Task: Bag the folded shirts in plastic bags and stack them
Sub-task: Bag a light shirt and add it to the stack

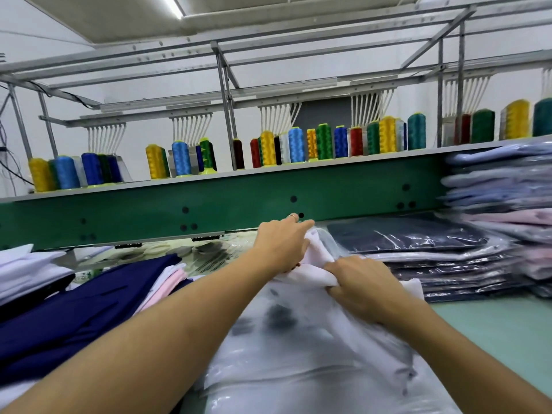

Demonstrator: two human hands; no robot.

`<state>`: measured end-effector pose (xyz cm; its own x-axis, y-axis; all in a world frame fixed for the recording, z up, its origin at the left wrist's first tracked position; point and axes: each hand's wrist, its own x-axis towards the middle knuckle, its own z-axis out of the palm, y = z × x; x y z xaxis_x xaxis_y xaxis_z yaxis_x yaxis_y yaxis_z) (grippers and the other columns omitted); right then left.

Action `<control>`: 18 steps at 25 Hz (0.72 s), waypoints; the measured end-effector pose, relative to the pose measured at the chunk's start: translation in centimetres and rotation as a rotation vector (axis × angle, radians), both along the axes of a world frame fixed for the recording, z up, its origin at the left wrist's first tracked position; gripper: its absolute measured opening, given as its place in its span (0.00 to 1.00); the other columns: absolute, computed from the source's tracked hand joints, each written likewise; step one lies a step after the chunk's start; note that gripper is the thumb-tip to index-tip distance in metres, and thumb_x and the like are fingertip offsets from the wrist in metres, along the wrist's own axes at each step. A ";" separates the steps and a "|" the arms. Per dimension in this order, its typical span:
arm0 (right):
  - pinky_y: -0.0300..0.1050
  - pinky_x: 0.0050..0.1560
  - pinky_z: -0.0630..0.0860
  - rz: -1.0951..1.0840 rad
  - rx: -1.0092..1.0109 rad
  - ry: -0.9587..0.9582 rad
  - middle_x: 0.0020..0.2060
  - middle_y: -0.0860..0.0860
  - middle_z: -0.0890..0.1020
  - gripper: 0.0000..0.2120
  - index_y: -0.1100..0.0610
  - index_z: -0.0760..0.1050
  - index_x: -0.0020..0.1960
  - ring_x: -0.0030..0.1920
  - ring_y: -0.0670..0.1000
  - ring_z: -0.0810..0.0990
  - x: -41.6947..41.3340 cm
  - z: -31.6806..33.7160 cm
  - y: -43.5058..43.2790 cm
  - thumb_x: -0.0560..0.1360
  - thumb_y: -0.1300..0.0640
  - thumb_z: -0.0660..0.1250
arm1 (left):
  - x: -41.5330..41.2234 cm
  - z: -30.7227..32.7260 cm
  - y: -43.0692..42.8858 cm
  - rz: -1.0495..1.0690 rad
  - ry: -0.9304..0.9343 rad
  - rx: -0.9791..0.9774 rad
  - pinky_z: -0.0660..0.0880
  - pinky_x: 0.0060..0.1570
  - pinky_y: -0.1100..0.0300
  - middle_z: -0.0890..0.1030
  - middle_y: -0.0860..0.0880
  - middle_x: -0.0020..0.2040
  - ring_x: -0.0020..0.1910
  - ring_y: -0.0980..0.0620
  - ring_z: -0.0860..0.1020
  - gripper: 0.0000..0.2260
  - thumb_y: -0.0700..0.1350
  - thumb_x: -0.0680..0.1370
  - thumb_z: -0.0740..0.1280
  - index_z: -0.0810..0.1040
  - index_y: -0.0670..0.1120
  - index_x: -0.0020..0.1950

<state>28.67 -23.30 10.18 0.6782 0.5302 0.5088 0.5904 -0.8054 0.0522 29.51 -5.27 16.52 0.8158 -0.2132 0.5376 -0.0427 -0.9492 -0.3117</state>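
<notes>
Both forearms extended forward, left hand (283, 243) clasping far edge of white folded shirt (318, 262), right hand (361, 282) bunching same cloth, clear plastic bag (286, 363) blurred, right fingertips buried in fabric.

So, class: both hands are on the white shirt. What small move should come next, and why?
Probably tuck the bunched far end into the plastic bag: left hand and right hand grip the white shirt there, while plastic already covers its near part.
</notes>
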 end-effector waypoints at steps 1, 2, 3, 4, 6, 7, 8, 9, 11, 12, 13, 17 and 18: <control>0.50 0.38 0.62 0.016 0.003 0.000 0.48 0.52 0.82 0.08 0.50 0.73 0.50 0.48 0.61 0.79 -0.2 -0.1 0.4 0.73 0.51 0.59 | 0.1 0.1 -0.1 -0.011 0.010 0.006 0.65 0.35 0.55 0.75 0.49 0.55 0.46 0.40 0.80 0.12 0.51 0.83 0.60 0.73 0.56 0.65; 0.51 0.38 0.62 0.030 0.006 0.001 0.48 0.52 0.82 0.09 0.49 0.73 0.51 0.49 0.61 0.79 -0.4 -0.2 0.8 0.73 0.51 0.59 | 0.2 0.2 -0.4 -0.030 0.021 0.011 0.66 0.35 0.55 0.75 0.49 0.52 0.45 0.41 0.80 0.08 0.48 0.82 0.61 0.77 0.54 0.59; 0.50 0.39 0.62 0.036 0.015 0.008 0.49 0.52 0.82 0.10 0.48 0.73 0.53 0.50 0.61 0.79 -0.5 -0.3 1.2 0.73 0.51 0.59 | 0.2 0.1 -0.9 -0.057 0.027 0.015 0.66 0.34 0.55 0.74 0.50 0.49 0.44 0.41 0.80 0.06 0.46 0.82 0.62 0.79 0.52 0.53; 0.50 0.39 0.62 0.030 0.040 0.027 0.51 0.53 0.82 0.12 0.47 0.74 0.56 0.51 0.61 0.79 -0.6 -0.3 1.4 0.74 0.51 0.59 | 0.1 0.0 -1.4 -0.094 0.034 0.019 0.66 0.34 0.55 0.74 0.50 0.47 0.43 0.41 0.79 0.05 0.45 0.81 0.64 0.80 0.51 0.51; 0.50 0.40 0.64 0.003 0.127 0.098 0.51 0.54 0.81 0.13 0.47 0.73 0.58 0.52 0.61 0.79 -0.3 -0.4 1.5 0.75 0.51 0.58 | -0.3 -0.4 -2.4 -0.209 0.042 0.057 0.64 0.33 0.56 0.73 0.51 0.47 0.39 0.42 0.77 0.05 0.45 0.79 0.67 0.82 0.51 0.50; 0.50 0.39 0.65 -0.007 0.177 0.135 0.50 0.54 0.81 0.12 0.48 0.73 0.57 0.50 0.61 0.79 -0.2 -0.4 1.4 0.76 0.51 0.57 | -0.6 -0.5 -2.7 -0.274 0.046 0.104 0.62 0.31 0.57 0.72 0.51 0.46 0.35 0.43 0.74 0.04 0.45 0.77 0.68 0.82 0.50 0.50; 0.50 0.38 0.66 -0.015 0.222 0.171 0.49 0.53 0.81 0.10 0.48 0.72 0.55 0.48 0.61 0.78 0.0 -0.4 1.3 0.76 0.51 0.57 | -0.8 -0.7 -2.8 -0.329 0.047 0.151 0.59 0.29 0.58 0.70 0.51 0.44 0.33 0.44 0.71 0.04 0.46 0.75 0.69 0.81 0.50 0.48; 0.50 0.37 0.67 -0.021 0.258 0.207 0.47 0.53 0.81 0.08 0.48 0.71 0.53 0.45 0.60 0.77 0.1 -0.4 1.1 0.76 0.51 0.57 | -1.1 -1.0 -2.8 -0.357 0.040 0.179 0.57 0.27 0.59 0.69 0.52 0.43 0.32 0.44 0.69 0.04 0.46 0.74 0.69 0.81 0.50 0.48; 0.50 0.35 0.67 -0.024 0.303 0.276 0.44 0.51 0.80 0.07 0.49 0.72 0.50 0.42 0.58 0.76 0.1 -0.4 0.8 0.75 0.51 0.58 | -1.3 -1.2 -2.0 -0.320 -0.014 0.161 0.58 0.28 0.58 0.72 0.51 0.46 0.37 0.44 0.74 0.06 0.46 0.78 0.66 0.81 0.51 0.53; 0.49 0.34 0.67 -0.020 0.328 0.305 0.43 0.51 0.80 0.06 0.50 0.72 0.47 0.41 0.57 0.76 0.0 -0.4 0.8 0.74 0.50 0.58 | -1.2 -1.2 -1.3 -0.266 -0.057 0.121 0.62 0.30 0.58 0.74 0.50 0.50 0.43 0.44 0.76 0.09 0.48 0.80 0.64 0.80 0.52 0.57; 0.49 0.33 0.67 -0.011 0.357 0.327 0.41 0.50 0.79 0.06 0.51 0.72 0.44 0.40 0.57 0.77 0.0 -0.4 0.7 0.73 0.50 0.59 | -1.2 -1.1 -0.6 -0.191 -0.096 0.064 0.66 0.36 0.56 0.75 0.49 0.55 0.49 0.44 0.76 0.11 0.50 0.81 0.61 0.78 0.53 0.61; 0.49 0.34 0.70 0.007 0.419 0.347 0.36 0.51 0.79 0.06 0.53 0.70 0.38 0.39 0.59 0.78 -0.3 -0.2 0.8 0.72 0.53 0.61 | -1.4 0.4 2.5 0.187 0.042 -0.260 0.64 0.62 0.34 0.67 0.48 0.72 0.66 0.41 0.66 0.16 0.52 0.81 0.57 0.72 0.57 0.68; 0.49 0.34 0.69 0.002 0.438 0.349 0.36 0.51 0.78 0.06 0.53 0.70 0.37 0.39 0.59 0.78 -0.3 -0.3 0.8 0.72 0.54 0.61 | -1.5 0.5 3.1 0.226 0.103 -0.354 0.63 0.63 0.31 0.63 0.47 0.74 0.68 0.39 0.65 0.18 0.52 0.81 0.56 0.70 0.58 0.71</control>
